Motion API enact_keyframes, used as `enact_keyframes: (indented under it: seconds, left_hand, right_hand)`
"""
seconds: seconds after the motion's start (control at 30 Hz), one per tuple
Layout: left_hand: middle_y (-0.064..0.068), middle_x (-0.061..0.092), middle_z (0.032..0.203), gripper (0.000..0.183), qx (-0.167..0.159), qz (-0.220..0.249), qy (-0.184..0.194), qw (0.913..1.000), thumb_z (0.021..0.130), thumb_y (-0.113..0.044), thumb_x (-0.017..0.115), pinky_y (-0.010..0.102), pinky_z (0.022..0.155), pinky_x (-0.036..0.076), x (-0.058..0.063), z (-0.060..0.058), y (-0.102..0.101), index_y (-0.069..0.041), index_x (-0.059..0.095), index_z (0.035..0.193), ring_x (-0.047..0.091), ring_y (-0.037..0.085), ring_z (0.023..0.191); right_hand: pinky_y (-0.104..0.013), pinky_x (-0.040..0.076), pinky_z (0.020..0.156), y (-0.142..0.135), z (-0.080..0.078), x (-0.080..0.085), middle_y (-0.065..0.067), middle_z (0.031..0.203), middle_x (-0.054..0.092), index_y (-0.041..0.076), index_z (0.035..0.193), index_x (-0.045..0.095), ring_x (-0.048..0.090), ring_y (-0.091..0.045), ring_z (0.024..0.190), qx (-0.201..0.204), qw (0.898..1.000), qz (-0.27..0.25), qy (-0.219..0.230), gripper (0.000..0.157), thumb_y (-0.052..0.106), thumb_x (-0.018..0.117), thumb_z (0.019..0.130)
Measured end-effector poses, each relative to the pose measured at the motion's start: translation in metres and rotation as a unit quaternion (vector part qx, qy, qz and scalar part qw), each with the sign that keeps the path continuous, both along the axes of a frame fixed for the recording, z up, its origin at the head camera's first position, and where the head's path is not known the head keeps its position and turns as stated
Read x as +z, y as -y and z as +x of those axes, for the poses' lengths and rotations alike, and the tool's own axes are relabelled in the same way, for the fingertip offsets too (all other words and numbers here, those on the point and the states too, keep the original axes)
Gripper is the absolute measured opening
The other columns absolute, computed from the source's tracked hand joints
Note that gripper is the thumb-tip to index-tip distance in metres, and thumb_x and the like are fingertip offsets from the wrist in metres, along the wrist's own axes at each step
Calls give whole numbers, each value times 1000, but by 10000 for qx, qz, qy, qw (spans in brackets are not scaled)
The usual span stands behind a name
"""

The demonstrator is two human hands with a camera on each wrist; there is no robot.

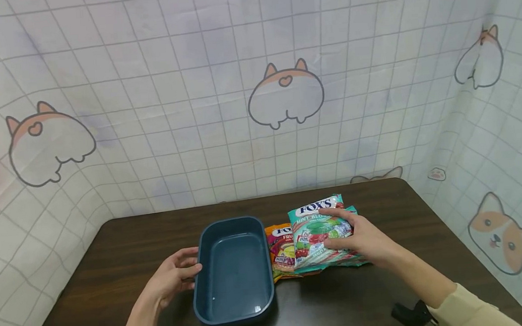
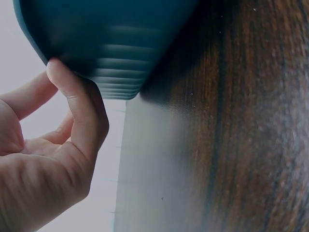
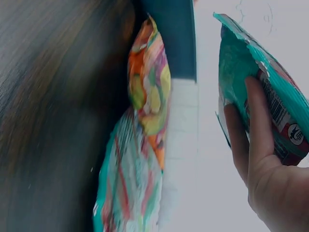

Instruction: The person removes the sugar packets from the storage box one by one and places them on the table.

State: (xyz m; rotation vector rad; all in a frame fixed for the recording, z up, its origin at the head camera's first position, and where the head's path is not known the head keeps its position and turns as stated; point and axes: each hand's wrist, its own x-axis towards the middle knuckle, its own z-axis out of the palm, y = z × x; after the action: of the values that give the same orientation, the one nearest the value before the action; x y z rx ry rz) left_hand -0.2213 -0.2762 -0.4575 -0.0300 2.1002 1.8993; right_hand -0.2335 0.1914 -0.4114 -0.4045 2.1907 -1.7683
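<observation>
The left hand (image 1: 171, 280) rests against the outer left wall of a dark blue tub (image 1: 234, 271) standing on the brown table (image 1: 122, 253); its fingers are loosely curved, the fingertips (image 2: 60, 72) touching the tub's ribbed side just under the rim, touching rather than grasping. Just beyond the tub's far side from that hand, the right hand (image 1: 361, 237) grasps a teal mint candy bag (image 1: 320, 232), thumb over the printed front and fingers (image 3: 258, 121) curled behind its back, so the bag is lifted off the bags beneath it, as the right wrist view shows. Under and just to the thumb side of the right hand lies an orange fruit candy bag (image 1: 281, 250), its edge touching the tub's wall, and a second teal bag (image 3: 128, 188) lies flat on the table directly below the held one. A cream sleeve (image 1: 467, 310) covers the right forearm
</observation>
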Motion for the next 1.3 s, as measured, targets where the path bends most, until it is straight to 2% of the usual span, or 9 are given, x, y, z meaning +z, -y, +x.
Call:
enact_keyframes:
  seconds: [0.07, 0.23, 0.4, 0.57, 0.63, 0.87, 1.1, 1.3]
  left_hand:
    - [15, 61, 119, 62, 25, 8, 10, 10000, 102, -10, 64, 36, 71, 56, 0, 0, 0, 5, 31, 152, 64, 20, 89]
    - [14, 61, 118, 61, 58, 25, 8, 10000, 102, -9, 64, 35, 71, 56, 0, 1, -1, 5, 32, 152, 64, 19, 88]
    - [15, 61, 117, 59, 39, 42, 5, 10000, 102, -8, 64, 35, 71, 56, 0, 1, -2, 5, 33, 151, 64, 19, 89]
    - [16, 61, 118, 58, 46, 56, -1, 10000, 101, -6, 63, 35, 70, 56, 0, 2, -4, 6, 34, 150, 64, 20, 88]
    - [16, 62, 117, 58, 80, 58, -1, 10000, 101, -6, 64, 34, 69, 56, 0, 2, -4, 6, 34, 150, 65, 19, 87]
    - [15, 62, 115, 58, 138, 25, 21, 9999, 101, -7, 65, 35, 69, 56, 1, 3, -3, 6, 35, 149, 64, 19, 87]
    - [15, 62, 117, 58, 148, 52, -16, 9999, 101, -8, 64, 35, 70, 56, 2, 1, -2, 5, 35, 150, 64, 20, 87]
    - [15, 61, 117, 57, 266, -3, 0, 9996, 100, -7, 65, 36, 71, 55, 3, 2, -3, 4, 38, 149, 64, 20, 89]
  right_hand:
    - [-38, 55, 85, -6, 0, -2, -23, 142, 49, 20, 157, 42, 64, -31, 108, -16, 10000, 37, 5, 77, 21, 81, 91]
    - [-38, 56, 86, -21, 1, -6, -24, 153, 36, 18, 158, 40, 62, -32, 110, 3, 9999, -108, 83, 76, 18, 79, 92]
    - [-39, 57, 86, -38, 4, -9, -25, 156, 30, 16, 159, 38, 64, -32, 109, -27, 9996, -218, 176, 77, 16, 77, 94]
    - [-40, 57, 84, -55, 5, -13, -25, 161, 19, 14, 159, 36, 65, -31, 107, -38, 9995, -273, 164, 75, 13, 75, 95]
    - [-41, 57, 84, -60, 5, -15, -26, 160, 21, 14, 160, 36, 65, -30, 107, -48, 9994, -285, 204, 75, 13, 75, 95]
    - [-41, 57, 85, -78, 0, -24, -27, 146, 40, 18, 159, 38, 66, -28, 105, -343, 9985, -164, 398, 72, 14, 73, 96]
    - [-40, 58, 83, -97, -7, -24, -27, 143, 41, 23, 159, 40, 67, -27, 101, -411, 9984, -124, 366, 68, 16, 70, 99]
    - [-41, 58, 83, -113, -13, -25, -20, 140, 45, 23, 160, 39, 67, -26, 101, -385, 9985, -17, 381, 67, 13, 68, 100]
